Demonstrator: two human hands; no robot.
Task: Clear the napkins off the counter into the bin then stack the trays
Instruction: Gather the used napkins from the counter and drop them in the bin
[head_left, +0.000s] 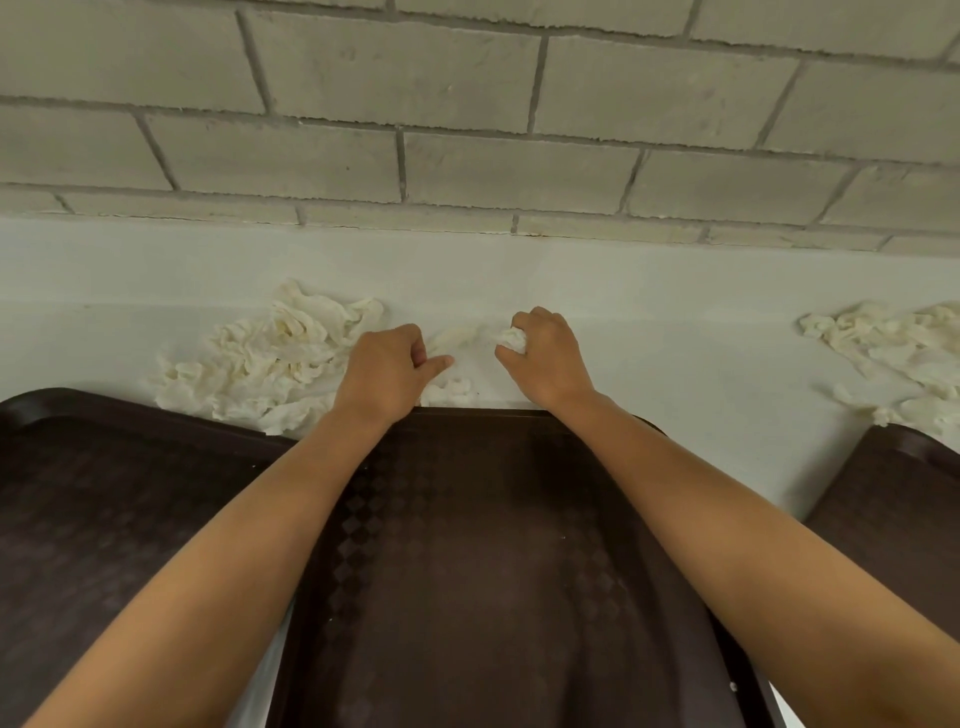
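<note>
White counter (675, 364) is running left to right under a grey brick wall (467, 104), and three dark brown trays are taking up its near side. Middle tray (493, 571) is lying with its long axis pointing away from the person toward the wall. Left tray (104, 519) is sitting just beside it and right tray (904, 493) is sitting apart, cut by the frame edge.

Both forearms are reaching over the middle tray, so the trays are lying between the person and the napkins. Left hand (387, 371) is hovering past the tray's far rim with its fingers curled in and thumb sticking out to the right, with nothing visible in its grasp. Right hand (545, 358) is clamping its fingers round a crumpled napkin (511, 339) on the counter.

A flat napkin strip (457, 335) is lying between the hands, long axis left to right. A small scrap (449, 389) is sitting just beside the middle tray's far rim.

Left pile (270, 364) is sprawling diagonally from near-left to far-right, with its near edge touching the left tray's rim. Right pile (904, 353) is stretching from far-left to near-right, ending at the right tray's corner.
</note>
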